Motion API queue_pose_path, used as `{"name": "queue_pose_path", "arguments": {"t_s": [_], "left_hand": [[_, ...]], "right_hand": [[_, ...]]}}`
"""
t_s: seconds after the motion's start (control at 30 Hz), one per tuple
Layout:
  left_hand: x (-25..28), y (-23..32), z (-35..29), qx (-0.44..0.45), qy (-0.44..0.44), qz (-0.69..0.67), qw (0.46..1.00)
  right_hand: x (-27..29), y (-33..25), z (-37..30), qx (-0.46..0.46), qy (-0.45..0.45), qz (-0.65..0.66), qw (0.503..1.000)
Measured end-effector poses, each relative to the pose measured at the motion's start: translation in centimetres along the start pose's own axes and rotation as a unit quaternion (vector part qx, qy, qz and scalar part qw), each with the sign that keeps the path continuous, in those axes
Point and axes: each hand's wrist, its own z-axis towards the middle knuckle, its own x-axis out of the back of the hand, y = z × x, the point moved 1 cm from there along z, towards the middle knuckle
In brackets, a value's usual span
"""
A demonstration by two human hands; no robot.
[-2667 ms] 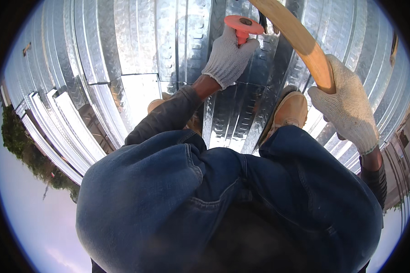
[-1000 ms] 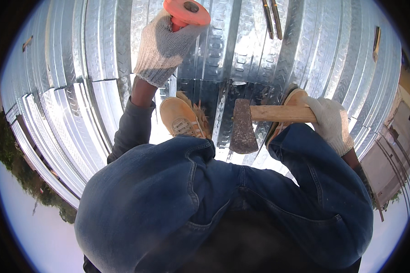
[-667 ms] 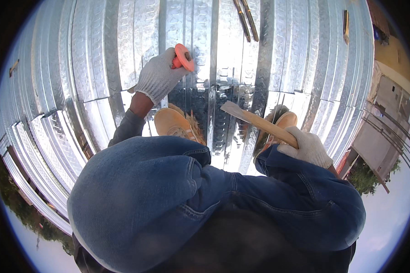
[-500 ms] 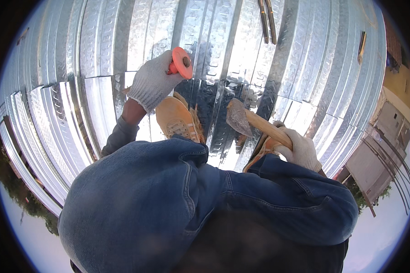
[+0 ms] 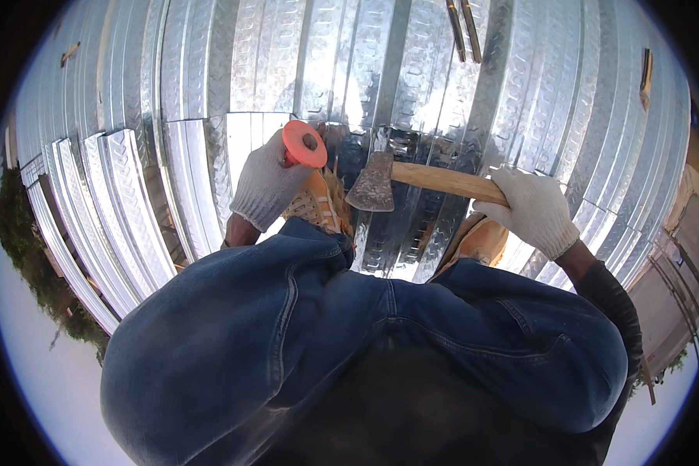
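In a pale knitted glove, my left hand is closed around a chisel with a round orange hand guard. Its struck end shows at the guard's centre; the blade is hidden. My right hand, gloved too, grips the end of a hatchet's wooden handle. The hatchet lies nearly level, its worn grey head pointing left, a short way to the right of the chisel and apart from it. Beneath both hands spread ribbed, shiny metal sheets.
My tan shoes stand on the sheets, below bent knees in blue jeans. Two dark thin rods lie at the far side, and a short dark piece at far right. Overlapping sheet ends and greenery are at left.
My right hand has come up and to the right, and the hatchet has swung from a slant to nearly level, its head moving left toward the chisel. My left hand has lowered slightly.
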Motion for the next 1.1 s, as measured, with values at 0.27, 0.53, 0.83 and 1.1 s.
{"name": "queue_pose_path", "arguments": {"t_s": [0.27,0.53,0.83,1.1], "left_hand": [[0.0,2.0,1.0,-0.016,-0.018,0.037,0.999],[-0.5,1.7,1.8,-0.016,-0.018,0.012,1.0],[-0.3,2.2,1.9,0.007,-0.039,0.041,0.998],[-0.5,3.1,3.2,0.027,-0.048,0.115,0.992]], "right_hand": [[-1.6,2.9,2.3,-0.075,0.006,0.006,0.997],[-2.0,1.3,-2.2,0.048,0.148,0.129,0.979],[-1.4,-1.1,-0.6,-0.111,0.053,0.174,0.977],[-3.6,0.3,1.0,-0.134,0.037,0.113,0.984]]}}
